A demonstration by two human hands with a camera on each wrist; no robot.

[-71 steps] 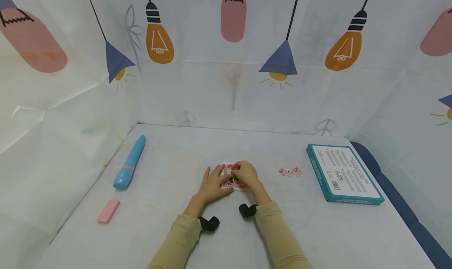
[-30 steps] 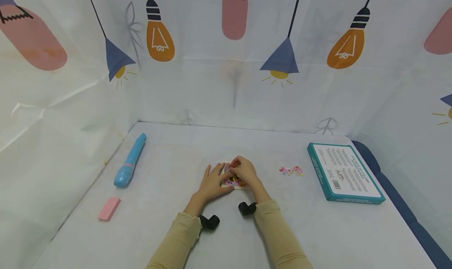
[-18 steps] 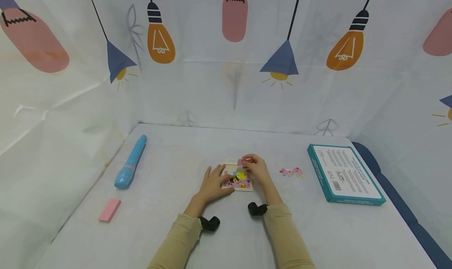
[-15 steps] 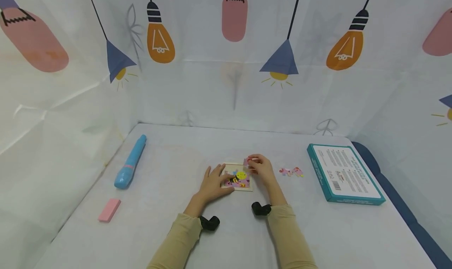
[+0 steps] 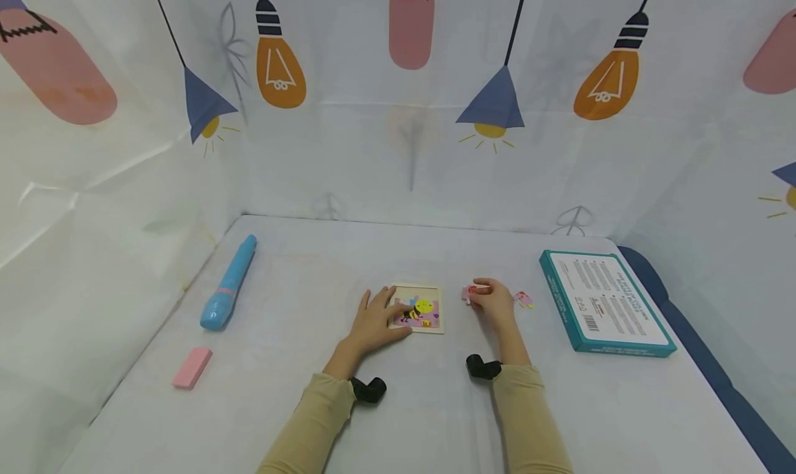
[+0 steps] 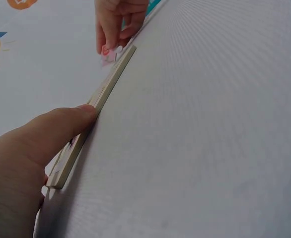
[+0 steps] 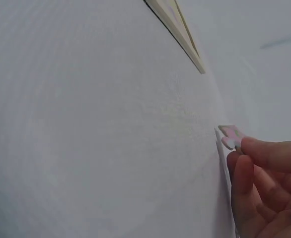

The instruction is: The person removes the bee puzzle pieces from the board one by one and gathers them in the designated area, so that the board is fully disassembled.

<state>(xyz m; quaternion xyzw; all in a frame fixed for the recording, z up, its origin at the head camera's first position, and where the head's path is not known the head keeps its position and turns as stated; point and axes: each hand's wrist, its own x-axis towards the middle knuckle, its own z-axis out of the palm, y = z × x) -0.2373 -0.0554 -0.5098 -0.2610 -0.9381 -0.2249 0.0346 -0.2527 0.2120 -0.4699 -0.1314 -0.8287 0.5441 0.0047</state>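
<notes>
My left hand (image 5: 376, 320) lies at the left side of a small wooden puzzle tray (image 5: 442, 311), its fingers fairly straight and spread. In the left wrist view the thumb presses the tray's near edge. A bee picture in yellow, black and pink fills the tray's lower part; bare wood shows along the top. To the right of the tray, my right hand (image 5: 497, 305) pinches a pink puzzle piece (image 7: 231, 133) between thumb and fingertips, close over the table. Just beyond that hand lies a loose pink puzzle piece (image 5: 524, 299), partly hidden by the hand.
A teal and white box (image 5: 612, 305) lies at the table's right. On the left are a blue microphone-shaped toy (image 5: 228, 284) and a pink block (image 5: 192, 368). A white curtain (image 5: 348, 163) with lamp prints hangs behind the table.
My right hand has lifted the pink puzzle piece from the tray's upper part and carried it right, towards the loose pieces. My left hand stays at the tray.
</notes>
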